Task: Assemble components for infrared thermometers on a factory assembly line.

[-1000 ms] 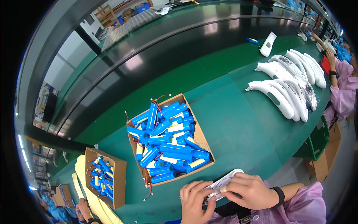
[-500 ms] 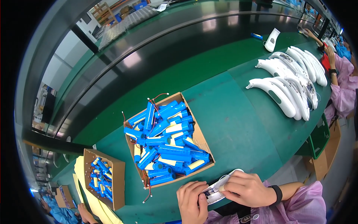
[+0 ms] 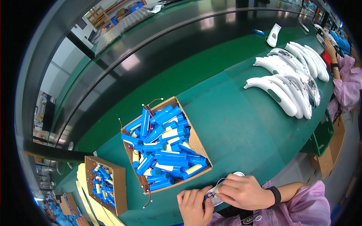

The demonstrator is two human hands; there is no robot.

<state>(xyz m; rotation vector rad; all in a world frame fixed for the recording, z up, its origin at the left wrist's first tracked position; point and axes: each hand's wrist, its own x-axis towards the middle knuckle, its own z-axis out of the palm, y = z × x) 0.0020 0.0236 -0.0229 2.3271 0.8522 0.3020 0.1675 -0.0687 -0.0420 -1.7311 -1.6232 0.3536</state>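
At the table's near edge, a white curved plastic housing point(image 3: 239, 174) lies between my hands, its open side showing a small circuit board point(image 3: 209, 194) and a thin pale wire point(image 3: 220, 181). My left hand point(image 3: 194, 205) is closed round the left end of it. Bent over the middle, my right hand point(image 3: 244, 191) has thumb and forefinger pinched down inside the shell; what sits between those fingertips is hidden. Just beyond my left hand stands an open cardboard box point(image 3: 195, 139) full of blue cylindrical battery packs point(image 3: 171, 158) with red leads.
Several white curved housings point(image 3: 271, 92) lie stacked at the right, with a lone white device point(image 3: 273, 35) and a blue battery pack point(image 3: 258, 32) farther off. A smaller battery box point(image 3: 120, 188) rests left on yellow sheets point(image 3: 87, 188). Another person's pink sleeve point(image 3: 345, 90) shows far right.
The right hand's fingertips have moved slightly left and deeper into the housing, covering more of it. The whole view has shifted a little; the left hand keeps its hold.
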